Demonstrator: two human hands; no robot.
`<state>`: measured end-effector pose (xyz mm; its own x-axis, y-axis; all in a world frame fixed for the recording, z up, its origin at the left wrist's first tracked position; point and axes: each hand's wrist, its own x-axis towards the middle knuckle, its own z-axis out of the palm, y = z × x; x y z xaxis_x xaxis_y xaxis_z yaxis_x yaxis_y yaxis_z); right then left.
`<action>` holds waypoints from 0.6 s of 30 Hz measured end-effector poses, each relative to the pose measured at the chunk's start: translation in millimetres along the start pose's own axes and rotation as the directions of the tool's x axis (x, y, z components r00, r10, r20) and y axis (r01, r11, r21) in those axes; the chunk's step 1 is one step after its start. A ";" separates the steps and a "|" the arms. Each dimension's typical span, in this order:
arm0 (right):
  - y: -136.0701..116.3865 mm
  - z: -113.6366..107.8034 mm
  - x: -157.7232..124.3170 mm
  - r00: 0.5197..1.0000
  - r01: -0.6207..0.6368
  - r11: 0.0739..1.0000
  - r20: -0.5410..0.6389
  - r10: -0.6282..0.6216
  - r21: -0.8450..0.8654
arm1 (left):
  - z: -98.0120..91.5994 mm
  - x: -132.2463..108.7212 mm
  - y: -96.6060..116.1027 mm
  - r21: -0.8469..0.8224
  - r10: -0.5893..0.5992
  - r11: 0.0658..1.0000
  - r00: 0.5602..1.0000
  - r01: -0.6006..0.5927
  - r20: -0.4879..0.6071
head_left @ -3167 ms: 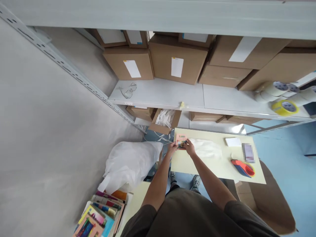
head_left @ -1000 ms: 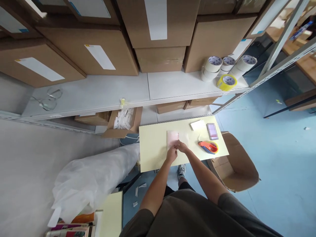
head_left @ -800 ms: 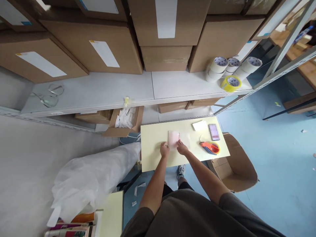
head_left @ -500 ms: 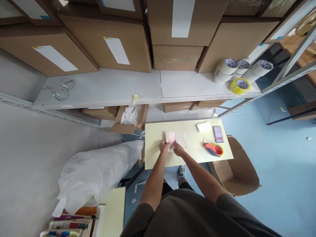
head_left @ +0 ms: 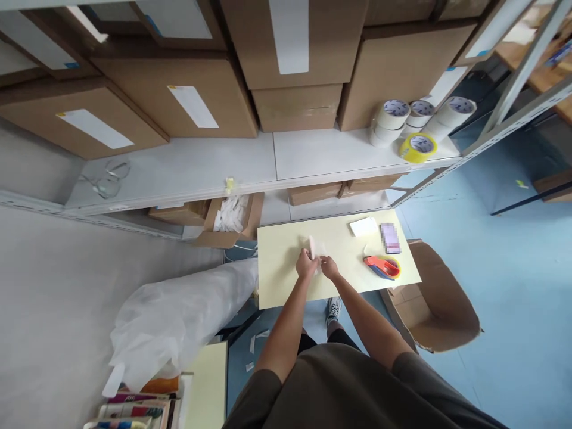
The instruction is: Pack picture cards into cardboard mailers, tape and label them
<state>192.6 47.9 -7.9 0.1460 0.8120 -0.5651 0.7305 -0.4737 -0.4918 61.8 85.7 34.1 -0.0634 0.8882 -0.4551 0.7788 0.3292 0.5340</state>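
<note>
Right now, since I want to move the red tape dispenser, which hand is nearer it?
Right. The right hand is left of the tape dispenser, apart from it; the left hand, farther left, grips a pink packet.

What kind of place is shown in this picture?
Probably a storeroom with a packing corner: cardboard boxes stand on the grey shelf, near rolls of tape, and an apparent tape dispenser lies on the pale table.
</note>
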 end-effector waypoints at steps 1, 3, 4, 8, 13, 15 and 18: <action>11.6 -6.3 -1.9 0.999 -0.023 0.999 -0.036 0.024 0.024 | 9.3 -1.4 7.0 0.033 0.032 0.999 0.999 -0.033 0.018; 33.0 -17.9 -6.3 0.991 -0.063 0.991 -0.107 0.076 0.120 | 26.4 -3.5 16.9 0.104 0.102 0.989 0.992 -0.109 0.068; 41.5 -22.5 -8.1 0.987 -0.070 0.981 -0.129 0.094 0.180 | 33.2 -3.8 19.5 0.135 0.126 0.981 0.988 -0.138 0.092; 52.7 -29.8 -7.1 0.995 -0.005 0.947 -0.097 0.039 0.322 | 42.0 -0.2 13.9 0.116 0.140 0.981 0.982 -0.155 0.127; 30.6 -17.1 3.9 0.997 0.070 0.941 -0.003 -0.073 0.331 | 23.1 4.5 -20.9 -0.099 0.053 0.994 0.999 -0.052 0.008; 21.3 -8.5 5.9 0.997 0.076 0.943 0.005 -0.082 0.323 | 14.0 4.6 -37.8 -0.208 -0.008 0.978 0.999 0.018 0.051; 8.1 6.0 5.8 0.998 0.032 0.936 0.032 -0.046 0.350 | 0.1 5.3 -60.9 -0.360 -0.031 0.930 0.994 0.067 0.105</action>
<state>195.3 46.7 -19.1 0.0909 0.8213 -0.5631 0.4551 -0.5372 -0.7101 14.1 70.4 -0.9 -0.0217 0.8392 -0.5434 0.4954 0.4811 0.7233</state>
